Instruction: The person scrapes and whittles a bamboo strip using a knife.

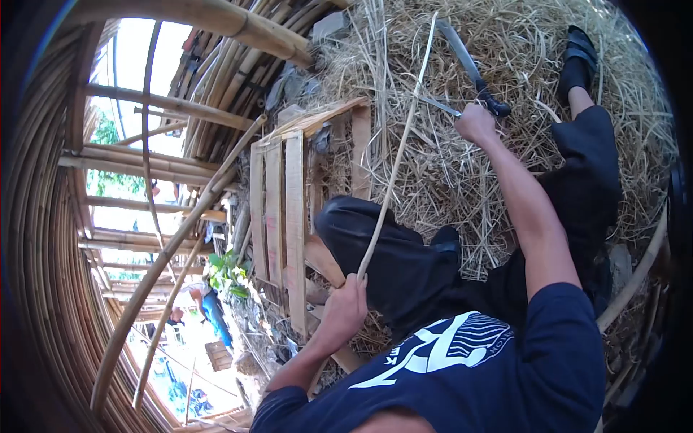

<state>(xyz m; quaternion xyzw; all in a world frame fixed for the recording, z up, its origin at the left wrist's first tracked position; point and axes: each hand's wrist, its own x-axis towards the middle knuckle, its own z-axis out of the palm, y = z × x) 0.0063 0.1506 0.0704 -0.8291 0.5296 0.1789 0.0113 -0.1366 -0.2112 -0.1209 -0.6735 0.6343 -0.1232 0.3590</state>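
My left hand (346,306) is closed round the lower end of a long, thin bamboo strip (395,162). The strip slants up past my bent knee and over the straw. In my right hand (477,125) is a knife, its handle hidden by my fingers. The narrow knife blade (442,107) points left, its tip at or close to the strip; I cannot tell whether they touch. Just beyond that hand, a machete (465,58) with a black handle lies on the shavings.
Pale bamboo shavings (520,43) cover the ground around my legs. A slatted wooden crate (294,216) stands left of my knee. Bamboo poles (180,238) form a frame at left, with stacked bamboo (224,79) behind. A person in blue trousers (215,317) is farther off.
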